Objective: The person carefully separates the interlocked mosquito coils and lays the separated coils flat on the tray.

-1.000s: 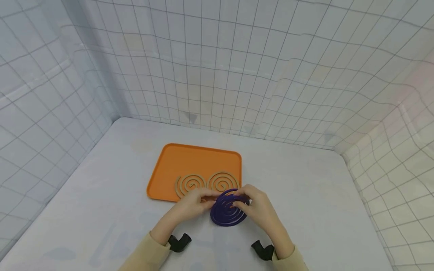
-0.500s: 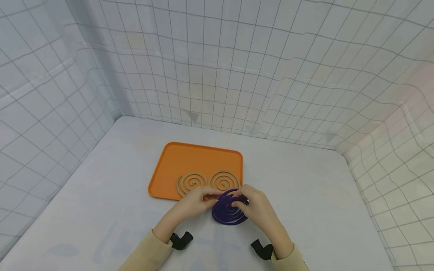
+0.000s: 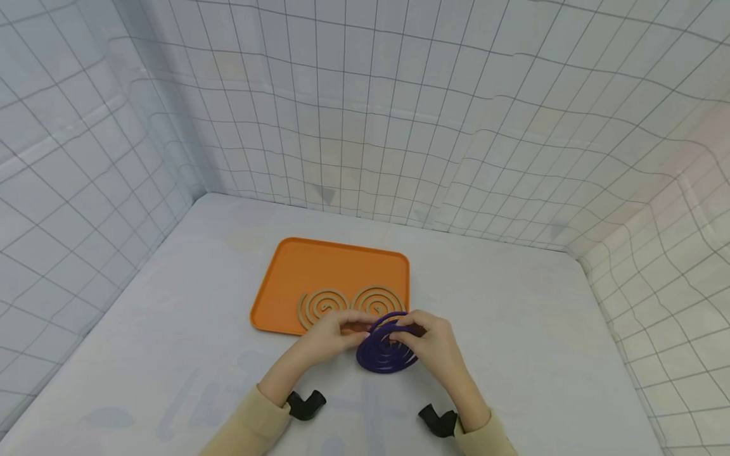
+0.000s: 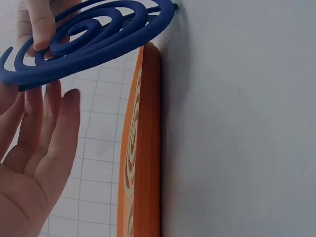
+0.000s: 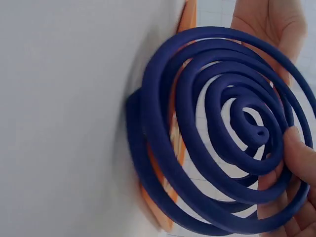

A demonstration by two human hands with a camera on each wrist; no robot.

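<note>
Dark blue-purple mosquito coils (image 3: 383, 364), two nested spirals by the look of the right wrist view, are held tilted over the table near the tray's front right corner. My left hand (image 3: 331, 335) pinches their left edge between thumb and fingers; in the left wrist view its other fingers extend below the coil (image 4: 108, 54). With thumb and fingertips my right hand (image 3: 436, 345) pinches the spiral from the right. Seen in the right wrist view, the coil rings (image 5: 154, 123) stand partly apart, one layer behind the other.
Behind the hands lies an orange tray (image 3: 336, 259) bearing two beige spiral coils side by side, the left coil (image 3: 326, 291) and the right coil (image 3: 377, 287). A black wrist mount (image 3: 306, 405) sits by each sleeve. Grid-patterned white walls enclose the table.
Both hands keep their hold on the purple coils. The coils have tilted a little more, their lower edge rising slightly, and the gap at the upper edge looks wider.
</note>
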